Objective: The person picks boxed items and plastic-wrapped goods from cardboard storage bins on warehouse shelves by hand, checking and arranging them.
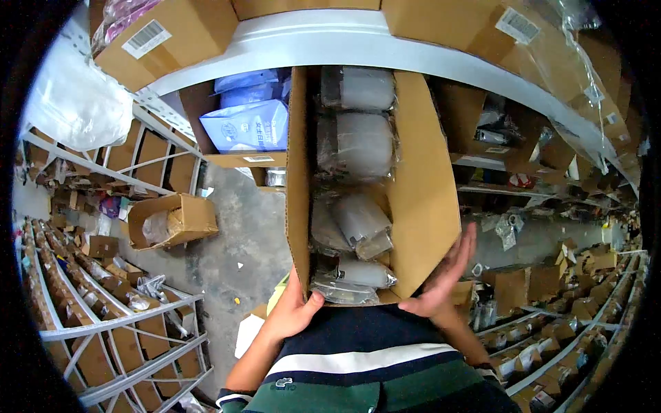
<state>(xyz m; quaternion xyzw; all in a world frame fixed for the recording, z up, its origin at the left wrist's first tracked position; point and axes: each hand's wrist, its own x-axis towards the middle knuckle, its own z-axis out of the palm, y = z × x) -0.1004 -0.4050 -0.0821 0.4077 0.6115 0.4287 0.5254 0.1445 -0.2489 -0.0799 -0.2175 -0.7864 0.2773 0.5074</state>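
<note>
A long, open-topped cardboard box (421, 199) extends from my body toward the shelf in front. Inside it lie several clear plastic-wrapped packets (365, 148), greyish white, in a row; what they contain I cannot make out. My left hand (292, 310) grips the near left corner of the box, thumb at the front edge and fingers along the side, partly hidden. At the near right corner my right hand (444, 279) holds the box, its fingers stretched along the outer side wall and its thumb by the front edge.
A white shelf beam (310, 45) crosses above the box's far end. Left of it stands a carton (237, 160) with blue packages (246, 127). Another open carton (195, 219) sits lower left, over the grey floor (237, 241). Loaded racks (131, 316) line both sides.
</note>
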